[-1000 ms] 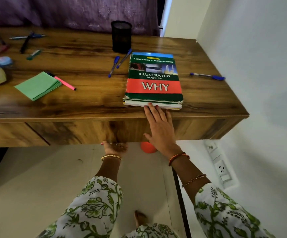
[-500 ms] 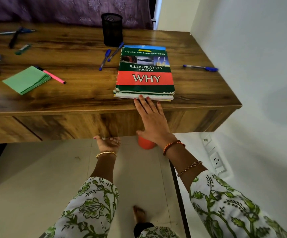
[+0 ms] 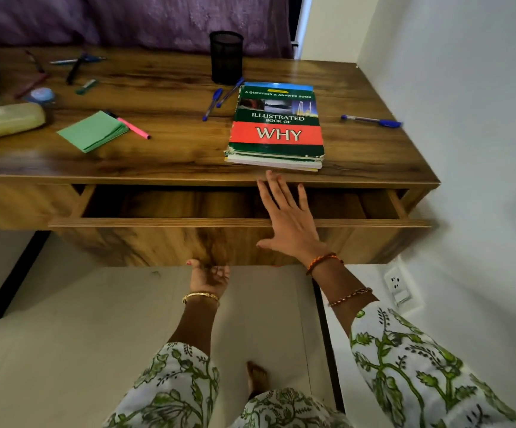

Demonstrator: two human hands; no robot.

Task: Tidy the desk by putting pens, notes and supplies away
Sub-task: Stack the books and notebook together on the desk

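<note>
The wooden desk's drawer [image 3: 145, 223] stands pulled out, its inside dark and bare where I can see. My left hand [image 3: 209, 274] grips the bottom edge of the drawer front from below, fingers curled under it. My right hand [image 3: 287, 217] lies flat with straight fingers over the drawer's front, its fingertips at the desk's front edge just below the stack of books [image 3: 276, 128]. Two blue pens [image 3: 216, 98] lie left of the books near a black mesh pen cup [image 3: 226, 57]. Another blue pen [image 3: 371, 121] lies right of the books.
On the desk's left lie a green pad of notes [image 3: 93, 131], a pink pen [image 3: 133, 128], a yellow-green pouch [image 3: 6, 120], a blue round thing [image 3: 42, 95] and several more pens [image 3: 74, 64]. A white wall with a socket [image 3: 397, 284] closes the right side.
The drawer, closed before, has slid out toward me with my left hand on its lower edge. My right hand stayed flat near the desk's edge.
</note>
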